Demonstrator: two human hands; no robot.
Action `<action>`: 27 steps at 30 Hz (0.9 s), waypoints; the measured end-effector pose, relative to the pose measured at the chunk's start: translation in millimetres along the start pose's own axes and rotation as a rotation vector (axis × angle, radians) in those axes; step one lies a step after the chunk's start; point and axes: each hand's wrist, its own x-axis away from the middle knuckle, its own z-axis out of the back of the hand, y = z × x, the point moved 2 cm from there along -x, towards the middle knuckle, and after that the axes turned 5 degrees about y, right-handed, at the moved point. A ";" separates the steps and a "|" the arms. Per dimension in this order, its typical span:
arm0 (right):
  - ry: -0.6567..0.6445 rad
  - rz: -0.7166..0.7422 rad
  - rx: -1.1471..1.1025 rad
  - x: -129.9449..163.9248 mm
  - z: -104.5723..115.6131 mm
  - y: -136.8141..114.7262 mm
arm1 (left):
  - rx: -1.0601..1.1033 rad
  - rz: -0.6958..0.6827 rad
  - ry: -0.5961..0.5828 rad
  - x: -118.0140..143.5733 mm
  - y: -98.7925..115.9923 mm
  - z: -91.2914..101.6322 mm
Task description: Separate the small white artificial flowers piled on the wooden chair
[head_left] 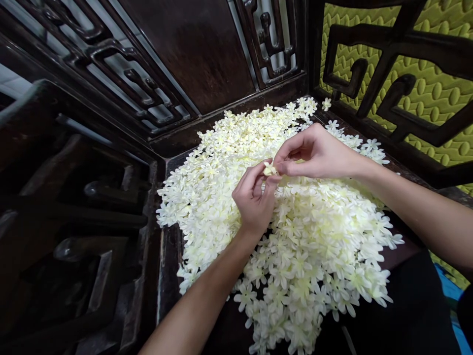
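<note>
Far left of the fingers, the dark carved woodwork [74, 207] blurs into shadow, and its shapes are hard to make out. Nearer in, the seat edge [168, 256] shows as a dark strip beside the heap of flowers [314, 246], a pale cream pile that spreads under and around both hands and runs out of view at the bottom.

The left hand [253, 197] rises from the lower edge, its forearm cut off there. Its fingers are curled in close, thumb and forefinger tips pinched together on a single small flower [269, 169]. This flower sits right between the two hands' fingertips, just above the heap. It is mostly covered by the fingers; only a few pale petals show, turned up and slightly left. Its long axis cannot be told.

The right hand [318, 153] comes in from the right, its arm cut off by the frame edge. Its fingers are bent and nearly closed, the tips meeting the same flower from the right side.

Behind and right of the fingers stands a carved lattice [391, 84], with a green quilted surface [436, 88] seen through its gaps.
</note>
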 end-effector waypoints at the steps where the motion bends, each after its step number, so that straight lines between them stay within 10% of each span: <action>1: 0.007 0.004 -0.003 -0.1 0.2 0.0 | 0.009 0.000 0.000 0.0 0.4 0.0; 27: -0.149 -0.013 -0.034 -0.8 2.8 6.7 | -0.043 -0.079 -0.024 -8.8 21.8 1.3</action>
